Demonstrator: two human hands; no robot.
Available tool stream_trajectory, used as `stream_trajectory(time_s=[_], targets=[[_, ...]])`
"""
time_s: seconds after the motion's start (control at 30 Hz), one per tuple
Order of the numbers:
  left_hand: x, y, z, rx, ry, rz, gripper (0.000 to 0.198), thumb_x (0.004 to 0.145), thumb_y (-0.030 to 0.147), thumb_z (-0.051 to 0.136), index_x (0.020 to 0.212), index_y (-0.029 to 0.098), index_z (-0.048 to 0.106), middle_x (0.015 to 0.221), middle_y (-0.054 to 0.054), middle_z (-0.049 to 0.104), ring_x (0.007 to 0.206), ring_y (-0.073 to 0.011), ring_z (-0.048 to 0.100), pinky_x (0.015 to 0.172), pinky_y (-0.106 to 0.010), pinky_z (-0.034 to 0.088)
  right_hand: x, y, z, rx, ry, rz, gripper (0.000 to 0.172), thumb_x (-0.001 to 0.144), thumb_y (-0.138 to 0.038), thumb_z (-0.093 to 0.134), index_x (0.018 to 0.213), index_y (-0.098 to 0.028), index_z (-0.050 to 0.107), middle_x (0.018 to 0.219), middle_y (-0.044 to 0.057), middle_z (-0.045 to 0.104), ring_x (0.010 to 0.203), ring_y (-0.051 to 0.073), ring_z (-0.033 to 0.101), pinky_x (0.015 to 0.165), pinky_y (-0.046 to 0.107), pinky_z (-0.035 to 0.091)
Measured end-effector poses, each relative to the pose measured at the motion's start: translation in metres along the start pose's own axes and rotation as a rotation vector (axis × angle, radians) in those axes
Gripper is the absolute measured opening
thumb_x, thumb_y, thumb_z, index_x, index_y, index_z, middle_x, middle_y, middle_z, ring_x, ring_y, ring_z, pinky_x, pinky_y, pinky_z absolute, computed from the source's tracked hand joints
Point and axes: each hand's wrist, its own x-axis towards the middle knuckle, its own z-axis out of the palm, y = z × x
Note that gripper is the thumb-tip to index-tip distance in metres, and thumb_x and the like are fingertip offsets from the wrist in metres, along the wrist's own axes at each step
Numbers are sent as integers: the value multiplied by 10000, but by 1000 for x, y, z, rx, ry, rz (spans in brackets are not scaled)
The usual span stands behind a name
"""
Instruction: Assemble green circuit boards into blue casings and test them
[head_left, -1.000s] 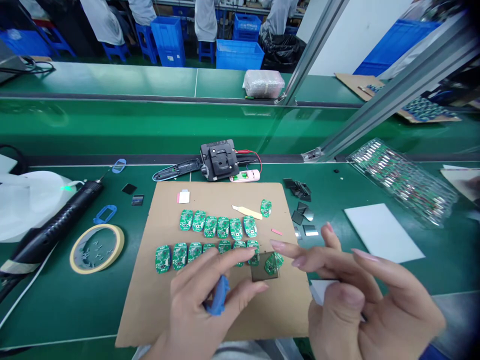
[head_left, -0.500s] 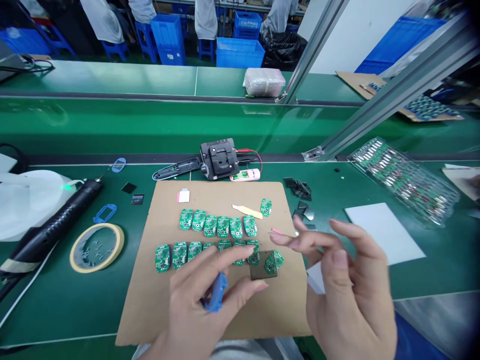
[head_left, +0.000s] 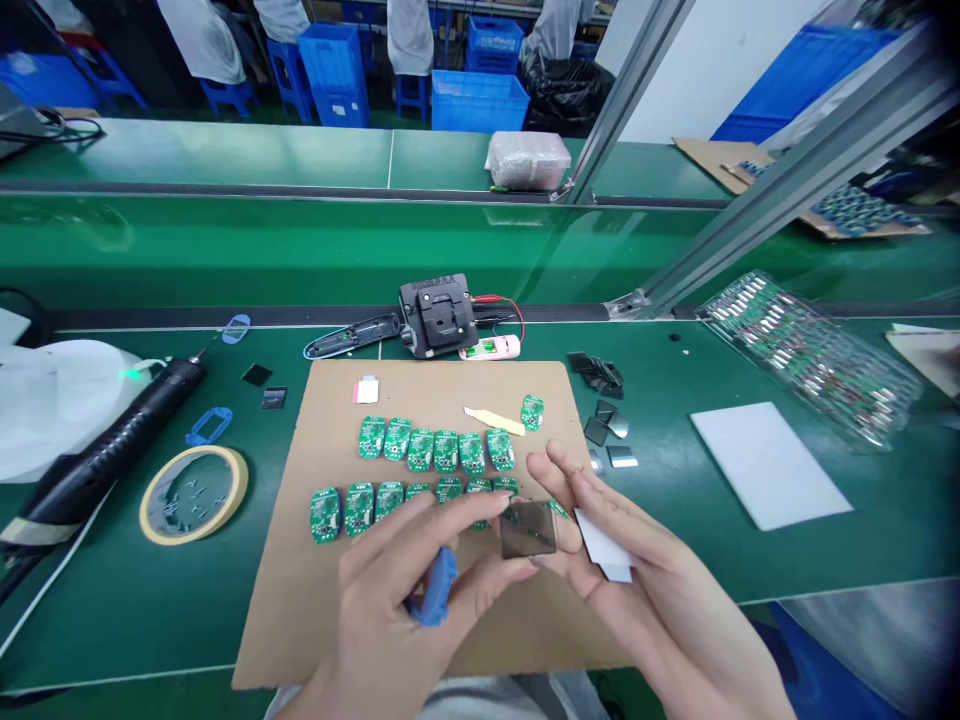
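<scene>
Pinching dark see-through square point(head_left: 529, 530) by its edges with left hand point(head_left: 405, 590), over cardboard point(head_left: 292, 610) near green circuit boards point(head_left: 446, 453). Also holding blue piece point(head_left: 436, 592) in same hand. Holding white piece point(head_left: 602, 545) in half-curled right hand point(head_left: 652, 590), just beside square's right edge; cannot tell whether touching.

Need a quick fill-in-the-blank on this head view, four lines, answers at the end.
1. The left hand pinches a tinted, see-through piece between a finger and its ____.
2. The small flat piece held in the right hand is ____ in colour.
3. The circuit boards set in rows on the cardboard sheet are ____ in colour.
4. In the picture, the tape roll lies to the ____ of the cardboard sheet.

Missing words: thumb; white; green; left.
</scene>
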Motion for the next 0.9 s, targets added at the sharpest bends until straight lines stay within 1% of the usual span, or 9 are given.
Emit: stream_trajectory(time_s=[0.13,0.27,0.33,0.4,0.47,0.53,0.57,0.73,0.9], targets=[[1,1,1,-21,25,1,221,816,294,697,1026,276,632,611,90,463,460,-58,406,429,-156,395,5,-6,0,115,90,95,296,746,-120,743,1028,-153,662,1045,86,708,797,191,714,753,341,618],[4,2,1,-49,17,-48,223,807,277,707,1017,274,634,625,91,484,455,-51,387,440,-155,393,9,-9,3,238,251,92,253,737,-63,708,974,-127,646,938,58,682,760,130,692,763,279,608],[5,2,1,-83,29,-42,220,806,267,706,1015,265,639,644,83,522,444,-49,374,430,-160,392,10,-8,3,250,285,66,252,743,-70,700,978,-132,636,888,41,646,733,107,662,751,260,603],[5,0,3,-117,58,-27,207,808,253,701,1008,257,648,648,76,539,434,-51,364,420,-166,393,9,-5,2,230,246,39,232,734,-82,715,940,-144,629,818,11,588,656,78,594,681,228,590],[4,-1,5,-154,85,-21,199,809,243,698,1004,255,659,651,69,549,431,-51,364,411,-170,392,9,-3,1,206,166,5,207,725,-96,731,890,-150,618,754,-19,511,572,48,487,566,175,533],[3,-3,6,-186,84,-50,219,798,247,712,1012,269,668,662,64,554,437,-51,373,404,-170,384,9,-2,0,159,115,-33,210,719,-121,746,879,-154,614,732,-29,463,542,40,410,487,149,465],[2,-4,7,-203,79,-72,231,791,256,721,1016,280,674,664,61,552,441,-53,373,401,-172,377,8,-2,0,129,105,-52,227,711,-134,757,888,-155,617,736,-27,458,549,43,402,478,147,454],[2,-7,8,-276,109,-143,252,778,274,735,1021,323,693,586,75,424,462,-74,337,442,-190,378,7,-2,2,29,107,-79,389,622,-123,823,963,-161,641,847,19,517,704,92,502,580,173,518],[1,-7,9,-261,157,-215,256,736,259,771,971,332,699,553,89,341,467,-71,340,453,-173,375,7,0,0,40,181,-51,476,578,-83,839,1002,-176,643,964,46,555,809,113,554,661,178,547]])
